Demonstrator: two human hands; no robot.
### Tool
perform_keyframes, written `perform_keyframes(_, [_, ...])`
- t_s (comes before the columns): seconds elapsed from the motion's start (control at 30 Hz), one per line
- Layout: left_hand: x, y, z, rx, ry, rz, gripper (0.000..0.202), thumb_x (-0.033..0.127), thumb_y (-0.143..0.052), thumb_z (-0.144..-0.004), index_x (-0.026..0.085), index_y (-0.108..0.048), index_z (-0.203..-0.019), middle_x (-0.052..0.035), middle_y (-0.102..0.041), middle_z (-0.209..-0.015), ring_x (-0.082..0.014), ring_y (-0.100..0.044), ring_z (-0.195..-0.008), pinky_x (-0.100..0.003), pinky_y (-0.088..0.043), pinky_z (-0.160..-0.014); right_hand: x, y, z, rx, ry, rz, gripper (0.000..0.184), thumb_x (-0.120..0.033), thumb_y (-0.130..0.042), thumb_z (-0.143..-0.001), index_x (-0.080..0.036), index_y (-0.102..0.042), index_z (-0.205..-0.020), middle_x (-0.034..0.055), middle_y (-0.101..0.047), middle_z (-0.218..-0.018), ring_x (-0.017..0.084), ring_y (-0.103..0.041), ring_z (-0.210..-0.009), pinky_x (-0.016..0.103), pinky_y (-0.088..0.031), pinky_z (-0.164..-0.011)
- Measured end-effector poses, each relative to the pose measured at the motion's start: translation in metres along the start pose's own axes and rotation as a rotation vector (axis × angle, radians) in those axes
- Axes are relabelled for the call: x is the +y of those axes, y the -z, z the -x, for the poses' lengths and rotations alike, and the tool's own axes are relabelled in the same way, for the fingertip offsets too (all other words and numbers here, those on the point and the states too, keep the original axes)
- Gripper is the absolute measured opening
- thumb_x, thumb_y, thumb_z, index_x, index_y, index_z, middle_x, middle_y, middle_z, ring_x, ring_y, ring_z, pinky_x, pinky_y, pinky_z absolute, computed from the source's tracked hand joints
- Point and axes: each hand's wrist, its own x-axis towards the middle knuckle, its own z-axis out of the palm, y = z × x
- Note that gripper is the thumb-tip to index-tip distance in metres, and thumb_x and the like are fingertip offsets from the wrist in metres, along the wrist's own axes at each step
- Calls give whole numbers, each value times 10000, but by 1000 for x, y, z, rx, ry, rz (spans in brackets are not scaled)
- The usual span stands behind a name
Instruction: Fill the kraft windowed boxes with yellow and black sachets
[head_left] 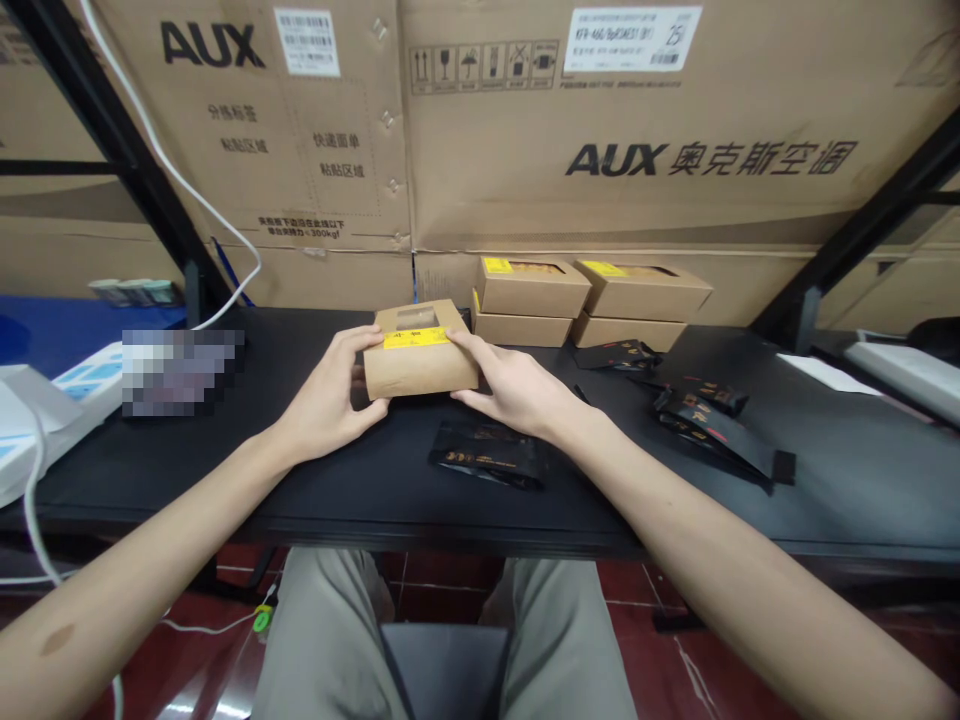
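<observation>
Between my two hands is a small brown cardboard box (421,376) with a see-through window in its lid and a yellow label (415,337) across the front edge. My left hand (337,390) grips its left side, thumb low at the front corner. On the right side, my right hand (506,380) holds it with fingers on top and thumb at the lower front. The box is tilted a little toward me, above the black table (315,490). In front of it lies a flat black packet (487,455) with gold print.
Behind on the right stand several similar boxes (532,290), stacked in two piles. Several black packets (712,430) lie to the right. A white power strip (75,390) with cables is at the left. Large AUX cartons (487,170) form the back, between slanted black posts (847,215).
</observation>
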Motion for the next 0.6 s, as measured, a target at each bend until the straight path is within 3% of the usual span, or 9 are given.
perform_keyframes(0.27, [2,-1,0,-32,47,118,673,298,-765,-832,251,-426,-1411,-177,-406,-1517,-393,-492,-1462,-594,-623,-1020,3,-2,-1,26,-50,-59,697,-111,-652,-906,-165,-411,-1558,191,-619,-1481,319,-697,-1245,471,-574,-1015])
perform_keyframes(0.47, [5,1,0,-54,91,171,664,375,-774,-855,263,-448,-1422,-167,-387,-1539,-371,-565,-1386,-583,-637,-1000,10,-6,-2,133,-78,-233,643,-127,-809,-807,-178,-546,-1392,124,-701,-1328,261,-691,-1197,431,-561,-1013])
perform_keyframes(0.6, [5,1,-1,-59,132,218,608,382,-752,-882,265,-475,-1411,-156,-382,-1548,-335,-615,-1320,-549,-653,-979,13,-10,-4,154,-115,-278,651,-131,-850,-749,-192,-562,-1331,112,-687,-1286,248,-680,-1127,442,-560,-971])
